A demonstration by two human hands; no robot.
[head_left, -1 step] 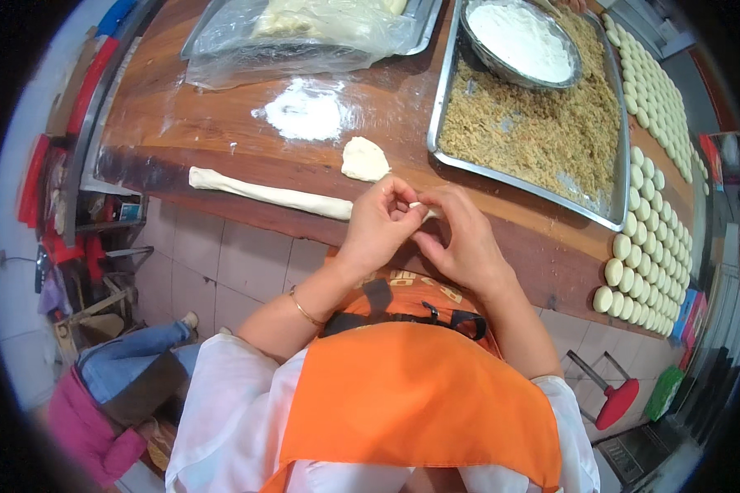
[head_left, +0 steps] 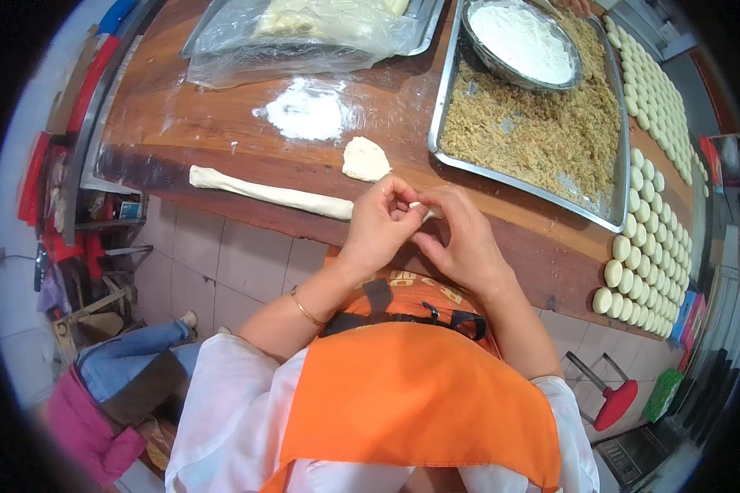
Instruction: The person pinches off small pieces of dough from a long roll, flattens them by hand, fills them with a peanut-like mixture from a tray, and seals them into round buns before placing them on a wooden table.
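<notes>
My left hand (head_left: pixel 380 228) and my right hand (head_left: pixel 464 238) meet over the front edge of the wooden table, fingertips pinched together. Between them is a small piece of pale dough (head_left: pixel 432 213), mostly hidden by the fingers. A long dough rope (head_left: pixel 271 194) lies along the table's near edge, its right end beside my left hand. Just beyond that hand rests a flattened dough round (head_left: pixel 365 159). Past it, a patch of white flour (head_left: pixel 306 110) is spread on the wood.
A metal tray (head_left: pixel 518 182) of crumbly brown filling, bearing a bowl of white flour (head_left: pixel 521 45), stands at right. Rows of round dough pieces (head_left: pixel 643 246) line the right side. Plastic-covered dough (head_left: pixel 304 37) sits in a far tray. Another person's hand (head_left: pixel 578 6) shows at the top.
</notes>
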